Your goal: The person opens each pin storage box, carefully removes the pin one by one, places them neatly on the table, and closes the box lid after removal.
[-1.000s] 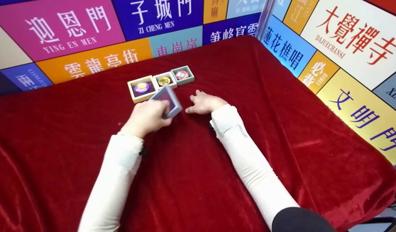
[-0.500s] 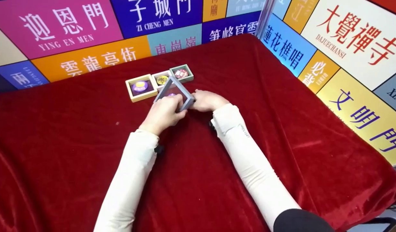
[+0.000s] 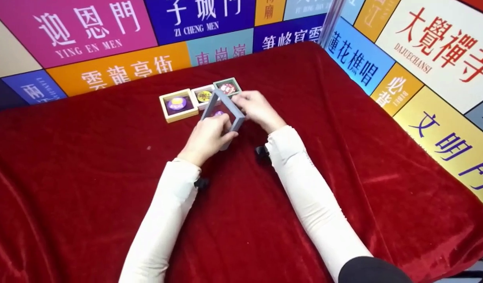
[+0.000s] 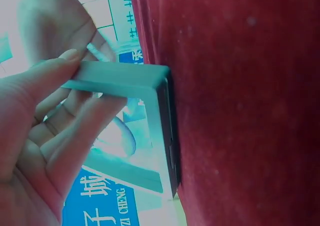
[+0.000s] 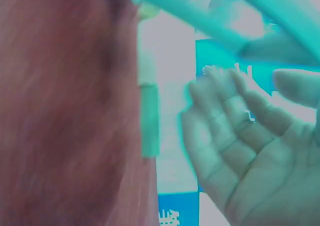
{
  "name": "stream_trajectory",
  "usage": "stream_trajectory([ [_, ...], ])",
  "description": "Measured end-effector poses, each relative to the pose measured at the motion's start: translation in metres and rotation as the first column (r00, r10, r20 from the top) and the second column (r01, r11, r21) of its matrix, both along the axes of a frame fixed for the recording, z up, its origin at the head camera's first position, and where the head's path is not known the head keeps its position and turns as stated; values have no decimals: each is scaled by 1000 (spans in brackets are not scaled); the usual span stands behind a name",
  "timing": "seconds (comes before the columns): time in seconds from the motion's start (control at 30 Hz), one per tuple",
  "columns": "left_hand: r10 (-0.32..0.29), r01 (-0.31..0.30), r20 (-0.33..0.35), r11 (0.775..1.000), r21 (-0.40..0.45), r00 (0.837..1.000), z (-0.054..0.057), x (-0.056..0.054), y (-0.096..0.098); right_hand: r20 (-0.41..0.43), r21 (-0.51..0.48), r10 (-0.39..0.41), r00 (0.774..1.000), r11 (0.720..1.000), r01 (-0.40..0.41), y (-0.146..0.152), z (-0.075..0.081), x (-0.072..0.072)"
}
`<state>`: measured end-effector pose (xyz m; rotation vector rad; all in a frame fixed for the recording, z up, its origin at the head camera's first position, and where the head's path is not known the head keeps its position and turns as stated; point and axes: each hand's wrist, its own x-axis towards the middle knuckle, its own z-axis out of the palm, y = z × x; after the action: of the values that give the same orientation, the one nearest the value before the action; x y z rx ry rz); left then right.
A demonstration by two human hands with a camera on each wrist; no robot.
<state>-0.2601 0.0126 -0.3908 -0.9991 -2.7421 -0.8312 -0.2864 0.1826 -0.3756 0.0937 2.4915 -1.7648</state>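
Observation:
My left hand (image 3: pixel 208 137) grips a grey-blue square display box (image 3: pixel 230 103), tilted up on edge above the cloth. Thumb and fingers pinch one side of its frame (image 4: pixel 120 78) in the left wrist view. A round purple piece (image 3: pixel 219 113) shows inside it, partly covered by the fingers. Just beyond the box's right corner is my right hand (image 3: pixel 259 111). In the right wrist view, that palm (image 5: pixel 260 161) holds nothing, its fingers loosely bent and apart from the frame (image 5: pixel 200 21).
Behind the held box, three small boxes sit in a row: yellow (image 3: pixel 180 116), white (image 3: pixel 204 106) and green (image 3: pixel 225 80). Each contains a round, badge-like piece. Red velvet cloth (image 3: pixel 88 177) covers the table, and printed panels (image 3: pixel 104 29) stand along its back and right.
My left hand has carried the grey-blue box to the right and turned its open face more toward the head camera. My right hand has moved slightly farther back, beside the box's corner.

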Motion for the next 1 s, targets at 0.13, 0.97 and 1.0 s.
stream_trajectory([
  [0.13, -7, 6, 42, 999, 35, 999, 0, 3, 3, 58, -260, -4, 998, 965, 19, -2, 7, 5],
  [0.97, 230, -234, 63, 970, 62, 971, 21, 15, -2, 14, -201, 21, 1000, 980, -17, -20, 10, 11],
  [1.0, 238, -241, 62, 969, 52, 969, 22, 16, -2, 6, -198, 13, 1000, 980, -12, -22, 10, 11],
])
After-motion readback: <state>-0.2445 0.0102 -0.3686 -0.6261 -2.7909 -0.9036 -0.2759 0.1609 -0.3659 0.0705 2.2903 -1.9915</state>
